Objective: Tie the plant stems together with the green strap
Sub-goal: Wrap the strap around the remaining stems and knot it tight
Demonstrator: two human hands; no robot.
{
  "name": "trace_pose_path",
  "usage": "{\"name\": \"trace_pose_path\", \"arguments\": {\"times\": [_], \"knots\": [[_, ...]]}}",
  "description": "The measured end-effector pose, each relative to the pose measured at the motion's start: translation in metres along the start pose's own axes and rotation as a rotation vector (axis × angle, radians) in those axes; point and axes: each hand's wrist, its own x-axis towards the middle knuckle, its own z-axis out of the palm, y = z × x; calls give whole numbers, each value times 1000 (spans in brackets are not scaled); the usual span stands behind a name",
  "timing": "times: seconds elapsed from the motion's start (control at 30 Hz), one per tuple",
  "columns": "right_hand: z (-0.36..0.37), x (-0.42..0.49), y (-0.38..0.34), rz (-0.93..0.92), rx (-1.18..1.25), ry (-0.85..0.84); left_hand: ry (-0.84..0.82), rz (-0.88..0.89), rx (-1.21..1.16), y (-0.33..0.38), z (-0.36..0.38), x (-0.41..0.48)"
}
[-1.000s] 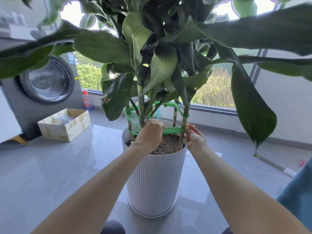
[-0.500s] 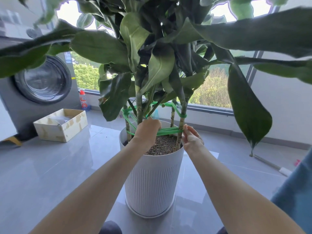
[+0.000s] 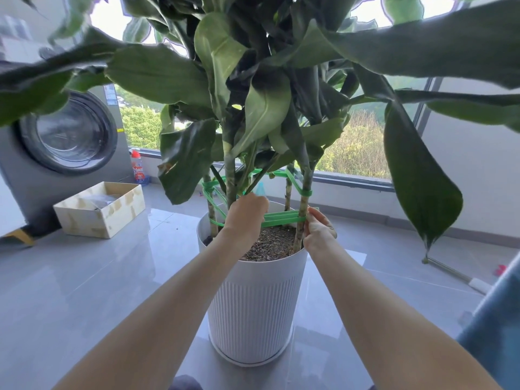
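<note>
A large leafy plant grows from a white ribbed pot [image 3: 253, 305] on the floor, with several thin stems [image 3: 230, 178] rising from the soil. A green strap [image 3: 281, 216] winds around the stems in several loops, higher at the back and lower at the front. My left hand [image 3: 246, 212] is curled around the strap at the front middle stem, its fingers hidden behind the knuckles. My right hand [image 3: 318, 229] pinches the strap against the right stem [image 3: 302, 218], just above the pot rim.
A grey washing machine [image 3: 64, 147] stands at the left with an open cardboard box [image 3: 98, 209] in front of it. A red-capped bottle [image 3: 137, 167] sits by the window. A mop handle [image 3: 461, 277] lies on the tiled floor at the right. Big leaves overhang the whole area.
Both hands have risen a little with the strap. My right hand has closed in on the right stem and now pinches the strap there.
</note>
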Motion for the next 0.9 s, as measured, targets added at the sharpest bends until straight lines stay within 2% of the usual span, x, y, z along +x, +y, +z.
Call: {"name": "trace_pose_path", "arguments": {"times": [0.2,0.63,0.9], "knots": [[-2,-4,-2,5,72,4,-40,5,-5,3,-5,0],[-10,-11,-4,53,151,-33,-2,-3,-55,3,-1,1],[-15,-19,-9,64,110,-19,-2,-6,-102,2,1,-3]]}}
